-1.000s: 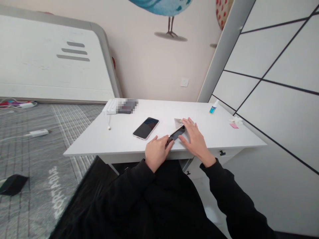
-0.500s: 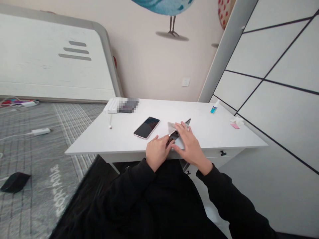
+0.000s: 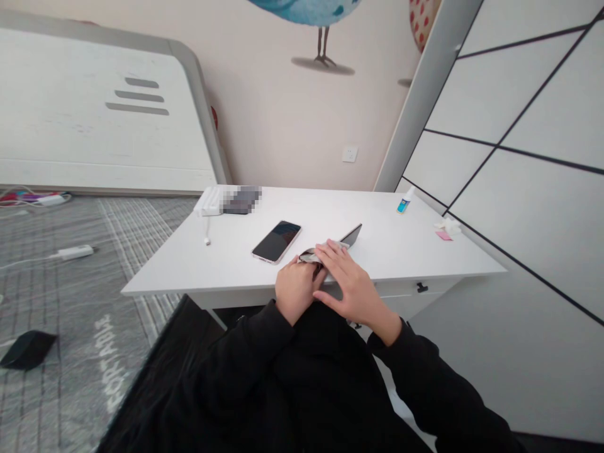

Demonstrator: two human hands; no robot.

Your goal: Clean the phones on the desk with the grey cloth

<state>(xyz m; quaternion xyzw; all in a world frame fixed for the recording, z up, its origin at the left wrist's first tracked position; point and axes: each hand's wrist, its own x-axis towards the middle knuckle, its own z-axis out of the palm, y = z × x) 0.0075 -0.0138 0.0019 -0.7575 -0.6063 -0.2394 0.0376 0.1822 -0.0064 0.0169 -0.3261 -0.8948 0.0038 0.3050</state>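
Room in a home, bird mural (image 3: 321,38) painted on a cream wall, wall socket (image 3: 350,153) fitted above, striped grey rug (image 3: 80,296) laid across the floor, white drawered bench (image 3: 396,251) placed against the wall

Beige wall (image 3: 283,107) w/ painted blue bird mural (image 3: 304,9), 1 white socket (image 3: 350,154) below it. White tabletop (image 3: 401,251) w/ drawer, black knob (image 3: 422,287). R side: white panelled wardrobe (image 3: 533,157), thin black lines. L side: white headboard (image 3: 94,107) w/ grey rim, grey striped rug (image 3: 70,296) on floor.

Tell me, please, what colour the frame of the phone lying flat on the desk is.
Pale rose-gold; the frame shows best in the head view.
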